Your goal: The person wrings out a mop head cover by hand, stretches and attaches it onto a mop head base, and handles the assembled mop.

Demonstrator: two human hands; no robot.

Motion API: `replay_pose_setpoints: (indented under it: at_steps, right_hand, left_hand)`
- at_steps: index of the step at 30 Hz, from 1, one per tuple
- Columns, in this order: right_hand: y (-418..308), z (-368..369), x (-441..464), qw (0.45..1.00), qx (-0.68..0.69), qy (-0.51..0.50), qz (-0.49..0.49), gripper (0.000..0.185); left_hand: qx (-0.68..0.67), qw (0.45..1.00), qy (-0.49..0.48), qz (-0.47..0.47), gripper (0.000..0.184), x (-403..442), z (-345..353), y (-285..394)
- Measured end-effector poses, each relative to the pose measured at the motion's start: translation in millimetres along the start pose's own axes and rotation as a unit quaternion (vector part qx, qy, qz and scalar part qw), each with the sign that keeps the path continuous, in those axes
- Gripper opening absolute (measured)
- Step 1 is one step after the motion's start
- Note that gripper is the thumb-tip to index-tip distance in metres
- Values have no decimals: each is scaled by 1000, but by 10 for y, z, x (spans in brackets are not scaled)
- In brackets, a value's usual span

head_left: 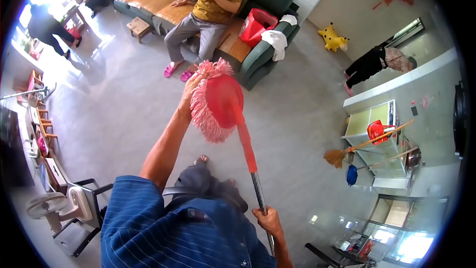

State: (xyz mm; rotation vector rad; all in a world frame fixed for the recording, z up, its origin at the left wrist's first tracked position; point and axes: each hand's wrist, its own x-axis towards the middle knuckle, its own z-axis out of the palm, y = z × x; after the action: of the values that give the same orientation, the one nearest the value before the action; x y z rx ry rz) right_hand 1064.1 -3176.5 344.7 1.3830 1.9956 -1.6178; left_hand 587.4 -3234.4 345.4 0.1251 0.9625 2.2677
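Head view: your right hand (268, 220) wraps pole (257, 191), likely steadying raised mop head (222, 100); left hand (192, 88) touches fringe (208, 121), can't tell if pinching.

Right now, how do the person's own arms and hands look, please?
The left hand and right hand appear ungloved, with no watch visible. The left sleeve is short, blue with thin pale stripes; the left forearm below it is bare. The right sleeve cannot be made out, but the visible right forearm is bare.

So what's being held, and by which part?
A pink mop: the right grip is around its metal pole, the left grip touching its fringed head.
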Motion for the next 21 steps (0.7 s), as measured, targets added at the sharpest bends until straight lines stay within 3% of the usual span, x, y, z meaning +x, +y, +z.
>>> replay_pose_setpoints:
  at_steps: [2,3,4,6,9,12,13,17,20,21]
  right_hand:
    - [28,6,6,1000,16,-2,1,32]
    - [61,7,8,1000,20,3,4,31]
    - [101,2,18,1000,24,8,6,31]
    - [141,4,-18,999,26,22,-1,31]
    - [107,5,-24,997,18,56,-45,31]
    - [153,37,-111,993,2,93,-79,31]
    - [144,31,-111,992,-12,96,-85,31]
    - [200,58,-125,993,-23,86,-82,31]
    - [97,47,-193,997,-50,53,-29,30]
    - [117,55,-203,997,-51,55,-36,30]
  left_hand:
    - [2,999,35,28,35,66,-37,-125]
    - [329,924,38,190,46,87,-124,-174]
    - [-78,996,35,-10,59,141,-213,-192]
    - [-116,989,66,-58,69,-14,-248,-206]
    - [-146,978,-114,-91,73,-372,-363,-515]
    - [-46,998,-20,-35,70,-767,-90,-710]
    - [9,999,-5,-38,61,-723,-169,-743]
    - [-55,993,98,-36,49,-511,-138,-775]
    - [-31,994,99,-17,50,-403,-163,-789]
    - [115,983,141,-13,55,-420,-49,-686]
